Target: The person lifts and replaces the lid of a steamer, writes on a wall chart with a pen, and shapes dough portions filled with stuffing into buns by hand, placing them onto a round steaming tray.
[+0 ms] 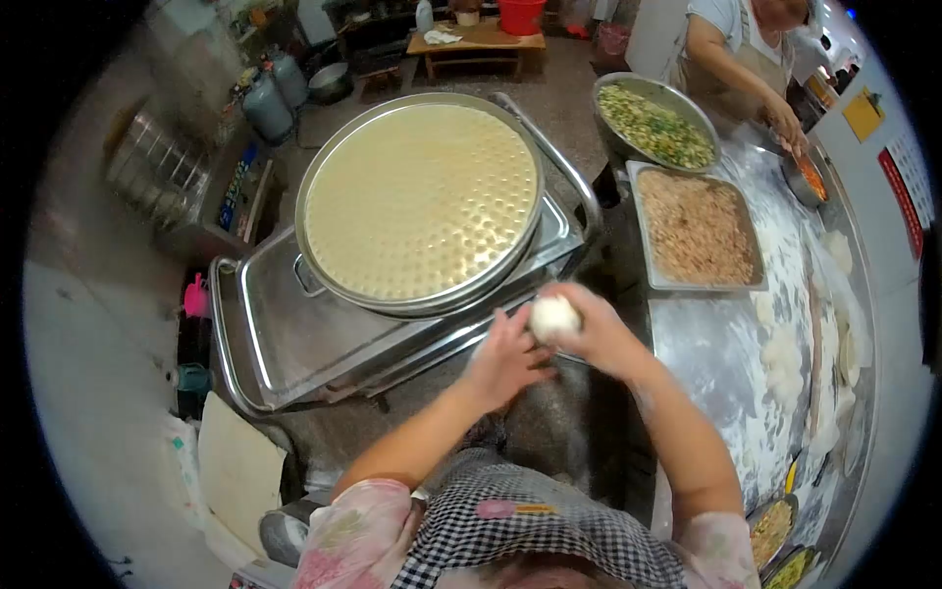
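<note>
Head view. One white dough ball (554, 321), in the right hand (592, 329), fingers curled round it. Left hand (505, 358): fingers spread, just beside the ball; blur, cannot tell whether they touch it.

Counts: one large round tray (417, 201), pale and dimpled, ahead of the fingers and slightly left. One steel cart (304, 334) under it, reaching left of the fingers. Right of the fingers and farther ahead, one big bowl (610, 140) of chopped green-and-yellow filling; nearer, one rectangular pan (702, 284) of pinkish-brown filling. Two dishes of filling (796, 512) well right of the fingers and closer to the body. One co-worker (731, 49), far ahead right, a hand over one metal bowl (793, 185) of orange bits.

Surface: metal worktop (706, 334) right of the fingers, streaked with flour. Room: grey floor (574, 69); two gas cylinders (265, 110) far ahead left; one low wooden table (491, 37) far ahead, one red bucket (520, 18) on it.

Writing: red-and-white printed sheet (908, 177) on the wall far right of the fingers, print too small to read. Checked apron (549, 545), below the fingers, bears a pink-and-orange patch (496, 508), unreadable.
</note>
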Demonstrator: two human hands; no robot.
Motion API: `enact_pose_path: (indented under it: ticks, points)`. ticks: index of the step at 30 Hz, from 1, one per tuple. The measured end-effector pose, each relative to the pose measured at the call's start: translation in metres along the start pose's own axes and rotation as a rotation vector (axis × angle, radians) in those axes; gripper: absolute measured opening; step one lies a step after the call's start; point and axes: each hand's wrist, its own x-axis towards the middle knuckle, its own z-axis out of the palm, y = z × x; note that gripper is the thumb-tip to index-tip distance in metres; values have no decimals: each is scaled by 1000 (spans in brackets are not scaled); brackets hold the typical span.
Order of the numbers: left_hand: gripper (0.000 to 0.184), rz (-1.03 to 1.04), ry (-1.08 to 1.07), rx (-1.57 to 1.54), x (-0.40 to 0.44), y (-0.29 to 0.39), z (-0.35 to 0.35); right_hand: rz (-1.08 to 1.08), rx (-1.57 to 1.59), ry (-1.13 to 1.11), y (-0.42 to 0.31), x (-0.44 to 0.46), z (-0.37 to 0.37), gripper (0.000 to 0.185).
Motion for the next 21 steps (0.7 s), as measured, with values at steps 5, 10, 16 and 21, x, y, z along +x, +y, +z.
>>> enact_pose_path:
  ticks: [5, 10, 16, 21]
  points:
    - [78, -104, 209, 104, -32, 27, -59, -183, -268, 1, -2, 135, 48, 50]
    - [62, -120, 209, 102, -32, 13, -80, 221, -374, -239, 41, 176, 85, 70]
    - [47, -320, 99, 334, 4, -13, -74, -95, -321, 246, 13, 90, 30, 66]
    - [49, -458, -37, 612, 64, -65, -8, 137, -268, 498, 48, -75, -29, 58]
